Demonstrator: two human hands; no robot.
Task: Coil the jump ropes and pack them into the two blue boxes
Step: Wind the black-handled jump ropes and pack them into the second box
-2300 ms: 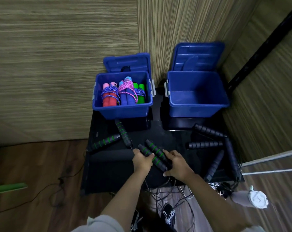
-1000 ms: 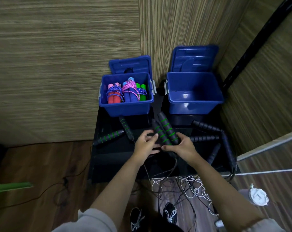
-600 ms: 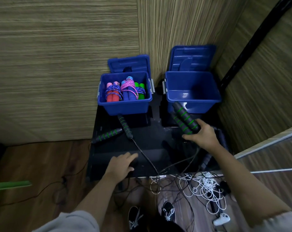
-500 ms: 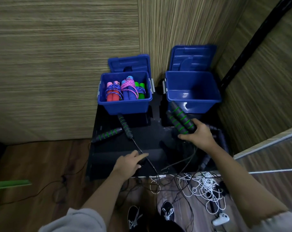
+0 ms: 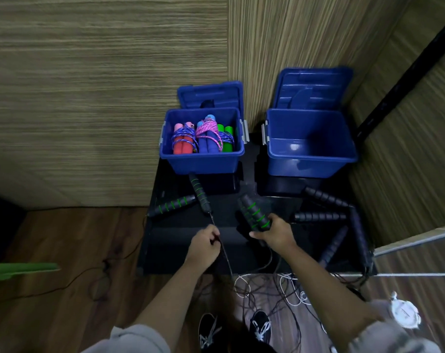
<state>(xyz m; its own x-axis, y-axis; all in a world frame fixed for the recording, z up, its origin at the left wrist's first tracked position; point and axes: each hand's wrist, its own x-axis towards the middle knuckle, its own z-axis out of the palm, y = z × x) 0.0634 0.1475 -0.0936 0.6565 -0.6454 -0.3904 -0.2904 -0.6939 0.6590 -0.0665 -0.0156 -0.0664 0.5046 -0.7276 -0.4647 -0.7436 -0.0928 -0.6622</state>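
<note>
- Head view: the right hand [image 5: 276,234] is closed around a pair of black handles with green rings [image 5: 254,215], held side by side above the black table [image 5: 180,256]; their long axis runs from the hand up and leftward, free ends pointing toward the gap between the two boxes.
- The left hand [image 5: 203,247] is curled shut, pinching a thin black cord [image 5: 225,253] that leads up to a green-ringed handle [image 5: 199,196] lying on the table, its far end touching the front wall of the left blue box [image 5: 203,161].
- A second green-ringed handle [image 5: 171,206] lies across it, long axis running low-left to upper-right.
- The left blue box holds coiled ropes with red, blue and green handles [image 5: 203,138] standing on end.
- The right blue box [image 5: 310,159] stands just beside it, its lid open against the wall.
- Plain black handles [image 5: 320,216] lie at the table's right side, pointing different ways.
- Loose black and white cords [image 5: 267,289] are tangled on the floor near the shoes.
</note>
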